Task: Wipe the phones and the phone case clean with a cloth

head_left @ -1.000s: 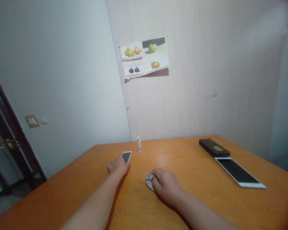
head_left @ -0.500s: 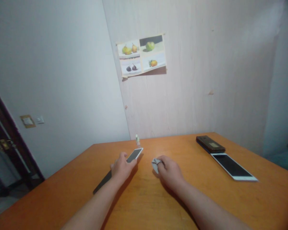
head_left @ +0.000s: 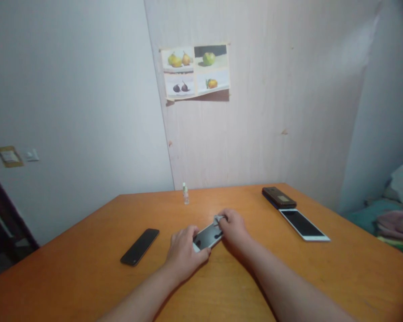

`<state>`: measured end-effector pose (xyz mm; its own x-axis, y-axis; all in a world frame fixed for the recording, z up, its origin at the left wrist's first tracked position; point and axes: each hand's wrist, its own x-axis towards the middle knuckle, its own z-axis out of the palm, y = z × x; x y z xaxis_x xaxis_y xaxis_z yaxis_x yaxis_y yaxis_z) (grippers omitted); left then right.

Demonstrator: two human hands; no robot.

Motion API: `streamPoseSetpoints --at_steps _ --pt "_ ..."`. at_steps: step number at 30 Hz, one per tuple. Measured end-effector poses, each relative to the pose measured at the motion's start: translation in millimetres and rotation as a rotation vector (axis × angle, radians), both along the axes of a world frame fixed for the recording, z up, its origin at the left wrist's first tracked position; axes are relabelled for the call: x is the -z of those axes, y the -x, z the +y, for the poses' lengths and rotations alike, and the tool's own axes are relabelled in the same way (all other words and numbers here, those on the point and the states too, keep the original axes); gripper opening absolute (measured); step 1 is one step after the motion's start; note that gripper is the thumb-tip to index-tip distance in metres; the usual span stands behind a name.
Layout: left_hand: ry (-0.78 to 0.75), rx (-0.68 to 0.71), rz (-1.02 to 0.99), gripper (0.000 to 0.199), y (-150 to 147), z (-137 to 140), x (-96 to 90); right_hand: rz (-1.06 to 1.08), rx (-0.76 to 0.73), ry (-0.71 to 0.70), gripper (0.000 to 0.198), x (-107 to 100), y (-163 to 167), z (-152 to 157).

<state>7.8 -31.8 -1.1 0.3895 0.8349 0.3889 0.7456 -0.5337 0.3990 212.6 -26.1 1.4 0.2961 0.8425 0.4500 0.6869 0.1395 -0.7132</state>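
A white-framed phone [head_left: 208,236] with a dark, shiny screen is held above the middle of the table. My left hand [head_left: 185,250] grips its near left end, with thumb and fingers on opposite edges. At the phone's far right end, my right hand [head_left: 233,228] pinches a small grey cloth [head_left: 217,219] against it. Part of the cloth is hidden under the fingers. To the left of my left hand, a black phone [head_left: 140,247] lies flat on the table.
The orange wooden table [head_left: 87,268] reaches back to the wall. A small clear bottle [head_left: 186,196] stands near its back edge. At the right lie a white tablet [head_left: 304,225] and a dark brown case [head_left: 278,197]. Fabric [head_left: 399,223] is heaped beyond the right edge.
My left hand has brought the white phone rightward, away from the black phone, to my right hand. The cloth now meets the white phone's end. The view has turned slightly right.
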Motion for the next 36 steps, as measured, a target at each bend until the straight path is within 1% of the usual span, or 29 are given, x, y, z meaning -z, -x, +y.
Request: streamPoseSetpoints --at_steps 2,5,7,9,12,14,15,17,20,22,24,26,29,30,31,32,33,36 --pt "0.026 0.003 0.014 0.041 -0.1 0.7 -0.4 -0.138 -0.042 0.050 0.020 -2.0 3.4 -5.5" --pt "0.049 0.040 0.047 0.039 0.4 0.3 -0.6 -0.431 -0.084 0.184 0.025 -7.9 8.4 -14.3" --pt "0.049 0.074 0.055 0.041 1.5 -0.5 -0.6 -0.540 -0.096 0.244 0.025 -12.6 12.4 -20.3" --pt "0.042 0.107 0.053 0.046 3.8 -1.3 -0.9 -0.596 -0.113 0.271 0.024 -17.0 17.4 -26.9" --pt "0.028 0.127 0.060 0.055 9.9 -1.7 -2.4 -0.647 -0.137 0.271 0.032 -21.6 25.5 -36.2" --pt "0.028 0.111 0.075 0.055 14.9 -0.7 -4.2 -0.645 -0.156 0.263 0.039 -22.4 28.2 -39.2" --pt "0.034 0.101 0.084 0.053 17.3 0.2 -5.1 -0.638 -0.163 0.263 0.040 -21.9 27.9 -39.0" --pt "0.054 0.097 0.104 0.049 21.2 2.8 -6.8 -0.621 -0.153 0.274 0.034 -19.5 23.7 -35.4" --pt "0.070 0.123 0.106 0.046 23.8 6.7 -7.7 -0.570 -0.090 0.288 0.025 -14.0 12.7 -26.2" --pt "0.067 0.138 0.087 0.048 23.9 8.8 -6.6 -0.534 -0.047 0.283 0.025 -10.8 8.6 -22.7" --pt "0.064 0.147 0.065 0.049 23.5 10.9 -4.1 -0.530 -0.044 0.270 0.026 -9.1 11.5 -24.5" --pt "0.061 0.148 0.044 0.049 22.9 13.2 -0.8 -0.559 -0.138 0.238 0.026 -9.3 21.2 -31.4" --pt "0.048 0.143 0.020 0.047 22.1 16.4 3.5 -0.616 -0.401 0.153 0.023 -11.8 37.7 -44.2" --pt "0.045 0.143 0.015 0.047 21.8 17.1 4.3 -0.630 -0.467 0.132 0.022 -12.8 40.6 -46.9" --pt "0.044 0.146 0.010 0.048 21.5 17.6 4.7 -0.641 -0.497 0.125 0.022 -13.8 41.3 -48.2" --pt "0.047 0.151 0.007 0.048 21.2 17.8 4.6 -0.651 -0.487 0.139 0.022 -14.6 40.0 -48.0" --pt "0.053 0.154 0.005 0.048 20.8 17.8 4.3 -0.661 -0.443 0.171 0.024 -15.4 36.9 -46.6" --pt "0.069 0.156 -0.004 0.052 19.7 17.6 3.2 -0.683 -0.241 0.295 0.029 -17.2 26.5 -41.0"
